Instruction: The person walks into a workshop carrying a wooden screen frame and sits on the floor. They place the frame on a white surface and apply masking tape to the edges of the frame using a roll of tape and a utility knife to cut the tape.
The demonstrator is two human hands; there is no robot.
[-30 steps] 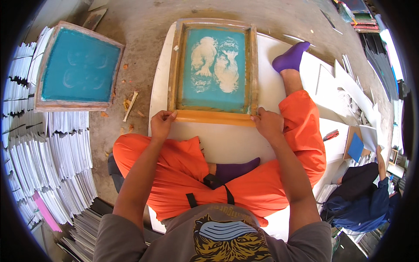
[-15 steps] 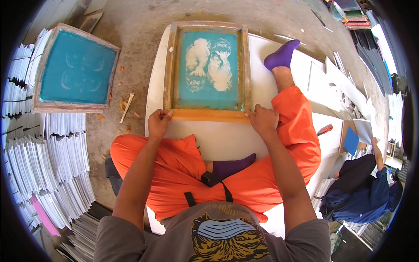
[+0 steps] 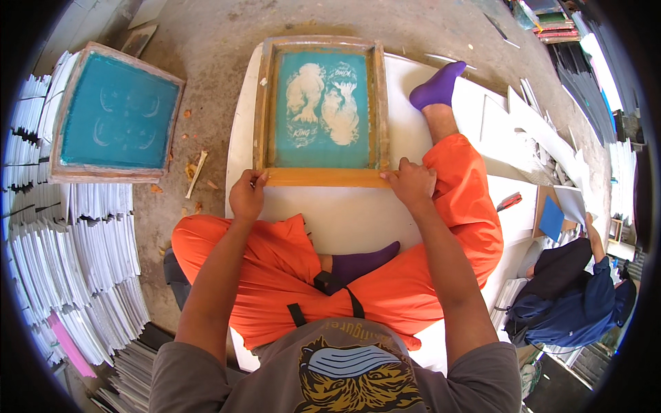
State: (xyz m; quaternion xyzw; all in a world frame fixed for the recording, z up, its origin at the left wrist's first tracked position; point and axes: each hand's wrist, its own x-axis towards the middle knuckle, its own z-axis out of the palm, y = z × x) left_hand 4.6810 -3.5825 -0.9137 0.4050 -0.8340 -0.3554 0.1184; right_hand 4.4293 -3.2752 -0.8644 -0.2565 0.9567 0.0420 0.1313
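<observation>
Both hands grip the near edge of the wooden screen-printing frame (image 3: 321, 110) lying on a white board (image 3: 344, 213): left hand (image 3: 246, 195) and right hand (image 3: 411, 184) closed at its corners.

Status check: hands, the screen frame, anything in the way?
Left hand and right hand both grip the near rail of the wooden screen frame. Frame flat on white board. Nothing on the frame; second screen lies apart.

Both forearms are reaching forward from the lower edge, elbows bent slightly outward. The left hand (image 3: 246, 195) is curling its fingers (image 3: 259, 180) in a pinching grip, while the right hand (image 3: 412, 184) is pressing down, knuckles up, fingers closed.
</observation>
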